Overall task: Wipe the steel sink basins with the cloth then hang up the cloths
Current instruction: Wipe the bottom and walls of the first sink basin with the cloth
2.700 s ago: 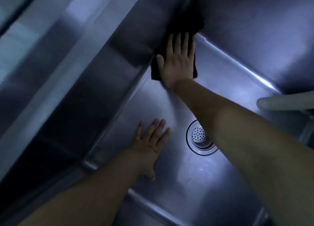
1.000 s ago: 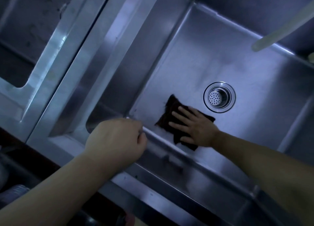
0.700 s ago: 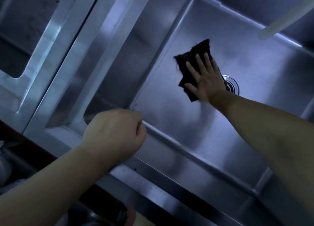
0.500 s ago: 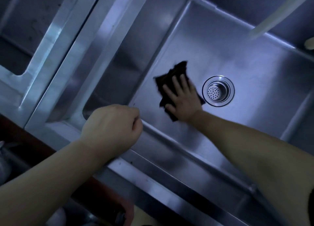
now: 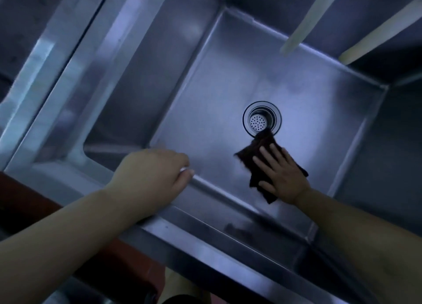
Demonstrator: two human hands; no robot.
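Observation:
A deep steel sink basin (image 5: 205,93) fills the view, with a round strainer drain (image 5: 261,119) in its floor. A dark cloth (image 5: 262,148) lies flat on the basin floor just below the drain, one corner touching the drain's rim. My right hand (image 5: 282,172) presses the cloth down with straight, spread fingers. My left hand (image 5: 153,178) is above the basin's near rim with its fingers curled under; whether they grip the rim is hidden.
Two pale spouts (image 5: 303,22) (image 5: 379,31) reach over the basin from the upper right. A steel divider (image 5: 75,79) separates a second basin at the left. A dark red surface (image 5: 27,201) shows below the near rim.
My right hand has slid the cloth from left of the drain to the right and nearer, below the drain. My left hand has stayed by the near rim.

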